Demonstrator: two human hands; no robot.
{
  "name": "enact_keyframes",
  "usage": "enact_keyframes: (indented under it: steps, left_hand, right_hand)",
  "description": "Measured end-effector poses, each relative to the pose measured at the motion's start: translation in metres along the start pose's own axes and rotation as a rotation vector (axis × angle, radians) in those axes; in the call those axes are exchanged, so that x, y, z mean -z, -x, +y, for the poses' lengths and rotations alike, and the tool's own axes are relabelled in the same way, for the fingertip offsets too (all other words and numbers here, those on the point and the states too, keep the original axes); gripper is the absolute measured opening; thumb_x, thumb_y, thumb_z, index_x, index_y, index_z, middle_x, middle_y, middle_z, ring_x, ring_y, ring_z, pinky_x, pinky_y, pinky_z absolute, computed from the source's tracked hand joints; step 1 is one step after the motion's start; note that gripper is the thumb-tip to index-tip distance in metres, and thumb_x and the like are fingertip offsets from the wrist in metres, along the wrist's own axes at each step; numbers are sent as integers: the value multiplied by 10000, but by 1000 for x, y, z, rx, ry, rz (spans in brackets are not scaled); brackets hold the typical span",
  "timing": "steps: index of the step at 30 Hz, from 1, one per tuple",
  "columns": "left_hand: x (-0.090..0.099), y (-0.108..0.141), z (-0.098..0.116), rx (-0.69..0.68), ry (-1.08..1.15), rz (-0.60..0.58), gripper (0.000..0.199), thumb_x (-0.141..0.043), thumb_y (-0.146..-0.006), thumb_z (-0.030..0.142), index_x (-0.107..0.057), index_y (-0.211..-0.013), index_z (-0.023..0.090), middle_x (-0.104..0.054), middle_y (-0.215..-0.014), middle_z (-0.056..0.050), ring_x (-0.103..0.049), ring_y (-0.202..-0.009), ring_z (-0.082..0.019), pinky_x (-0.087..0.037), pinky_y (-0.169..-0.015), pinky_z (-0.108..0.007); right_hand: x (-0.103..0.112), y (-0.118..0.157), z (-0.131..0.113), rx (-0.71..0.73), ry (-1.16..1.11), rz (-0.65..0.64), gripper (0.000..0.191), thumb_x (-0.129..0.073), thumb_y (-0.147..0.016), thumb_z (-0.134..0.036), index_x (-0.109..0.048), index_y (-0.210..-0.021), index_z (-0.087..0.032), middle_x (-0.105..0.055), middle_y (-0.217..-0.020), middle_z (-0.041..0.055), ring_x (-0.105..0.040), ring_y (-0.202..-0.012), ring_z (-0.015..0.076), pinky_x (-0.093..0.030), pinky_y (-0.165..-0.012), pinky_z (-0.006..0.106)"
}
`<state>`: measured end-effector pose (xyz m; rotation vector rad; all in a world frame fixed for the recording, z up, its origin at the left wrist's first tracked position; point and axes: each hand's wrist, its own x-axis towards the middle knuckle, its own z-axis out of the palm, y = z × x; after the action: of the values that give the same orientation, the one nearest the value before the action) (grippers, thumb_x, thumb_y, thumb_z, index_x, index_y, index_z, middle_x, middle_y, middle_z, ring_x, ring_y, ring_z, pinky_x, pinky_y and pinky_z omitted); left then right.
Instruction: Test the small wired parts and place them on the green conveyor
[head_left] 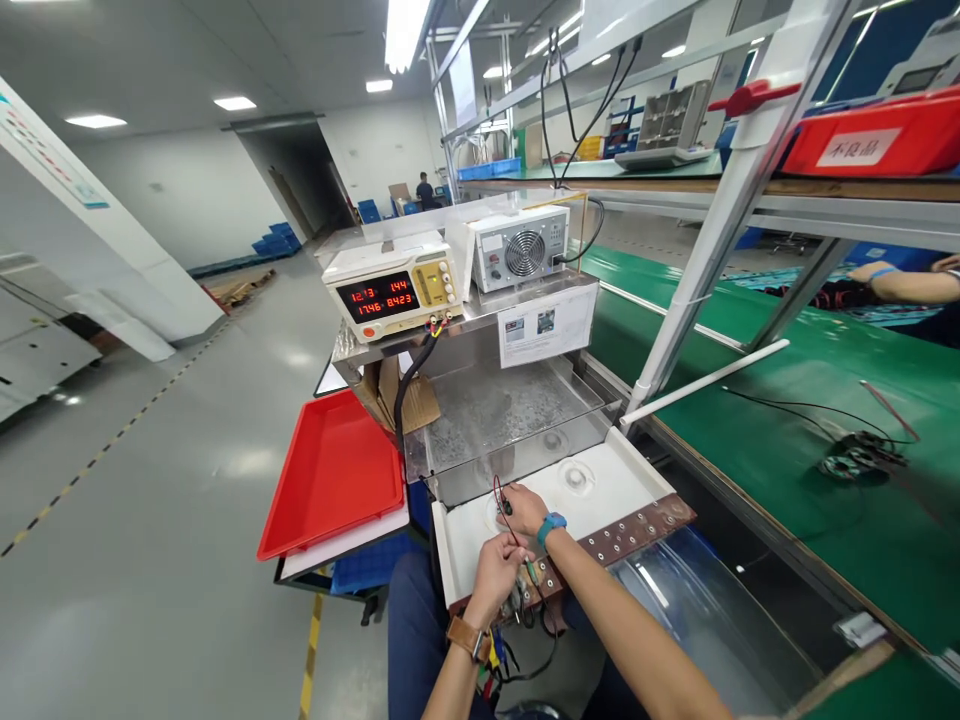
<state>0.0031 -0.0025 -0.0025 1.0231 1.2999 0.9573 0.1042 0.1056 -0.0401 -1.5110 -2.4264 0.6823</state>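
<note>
My right hand point(526, 509), with a blue-green band at the wrist, is closed on a small dark part point(508, 507) over the white tray point(536, 488). A thin red wire point(496, 484) loops up from that part. Nearer to me, my left hand point(500, 562), with a brown strap at the wrist, pinches thin wire just below the right hand. Beside its fingertips is a green-ended lead point(531, 570). A brown strip point(637, 528) with rows of metal studs runs along the tray's front edge. The fingers partly hide the small part.
A power supply point(394, 290) with lit red digits stands on the metal shelf point(472, 318), beside a white fan-cooled unit point(521, 250). At left lies a red tray point(341, 470). A wired round part point(859, 455) rests on the green belt point(795, 500); another person's arm point(911, 285) reaches in farther back.
</note>
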Motion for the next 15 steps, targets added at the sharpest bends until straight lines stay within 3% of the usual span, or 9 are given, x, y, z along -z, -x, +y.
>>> enact_keyframes:
  steps: [15]
  left_hand:
    - [-1,1,-1,-14,55,27,166,-660,-615,295,-586,-707,179,-683,-605,-48,-666,-648,-211,-467,-671,-306]
  right_hand:
    - [-2,1,-6,-1,-36,27,200,-617,-730,-250,-587,-919,-192,-612,-1032,77,-560,-979,234,-397,-818,292]
